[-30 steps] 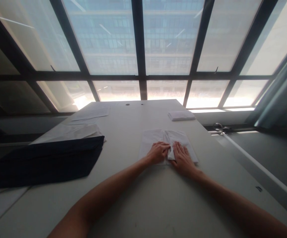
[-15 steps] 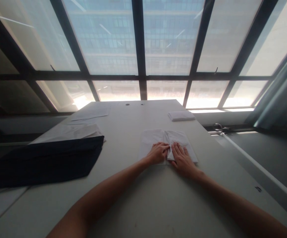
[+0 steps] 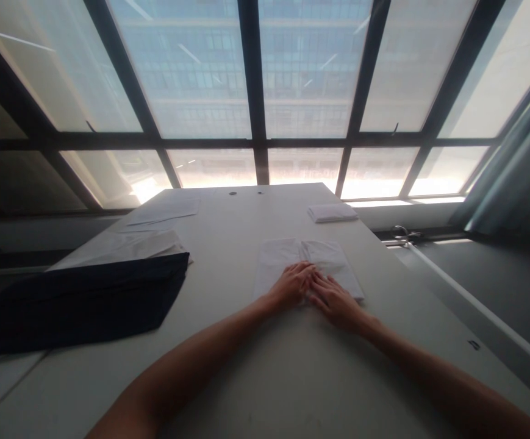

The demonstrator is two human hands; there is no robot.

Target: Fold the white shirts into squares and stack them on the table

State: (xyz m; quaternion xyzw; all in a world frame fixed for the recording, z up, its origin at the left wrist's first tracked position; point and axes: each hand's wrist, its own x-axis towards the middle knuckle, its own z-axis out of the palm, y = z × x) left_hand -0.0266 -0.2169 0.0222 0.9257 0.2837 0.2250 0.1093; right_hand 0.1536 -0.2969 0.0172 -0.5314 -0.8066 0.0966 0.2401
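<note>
A folded white cloth [image 3: 331, 256] lies flat on the white table [image 3: 237, 256], with a seam or gap running down its middle. My left hand [image 3: 292, 283] rests on the cloth near that middle line, fingers stretched out toward the right. Just beside it, my right hand [image 3: 335, 302] lies flat on the cloth's near part, its fingers pointing up and left. The fingertips of both hands meet or overlap, and the cloth beneath them is hidden.
Another folded white cloth [image 3: 332, 213] lies at the far right. On the left are a dark navy cloth [image 3: 82, 302], a crumpled white cloth [image 3: 155, 244] and white sheets [image 3: 164, 210]. A small dark item [image 3: 474, 345] sits near the right edge. Large windows stand behind.
My right hand has slid left toward the middle of the cloth, and its fingers now meet those of my left hand. The cloth's right part looks flatter. The view has shifted slightly.
</note>
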